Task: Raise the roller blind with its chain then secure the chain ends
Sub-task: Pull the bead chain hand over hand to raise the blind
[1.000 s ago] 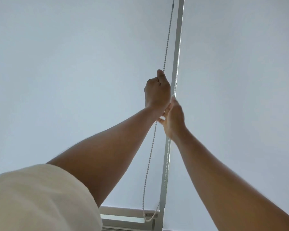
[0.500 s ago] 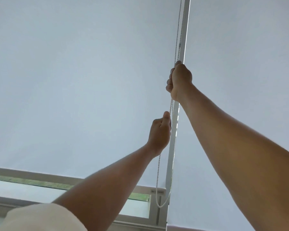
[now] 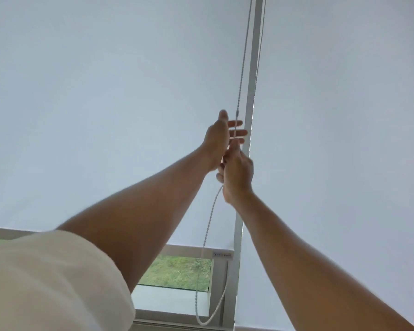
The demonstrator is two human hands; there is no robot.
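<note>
Beaded chain point(image 3: 240, 82) hangs beside the window post, thin, light and likely slippery, so grip across several beads: the right hand point(image 3: 237, 173) is clenched on it, the left hand point(image 3: 221, 137) spread loose just above

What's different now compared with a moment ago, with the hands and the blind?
The blind has risen, baring more window. The right hand came down from its high grip and now holds the chain lower. The left hand moved up above it and opened, fingers spread by the chain. The chain loop hangs at the frame as before.
</note>
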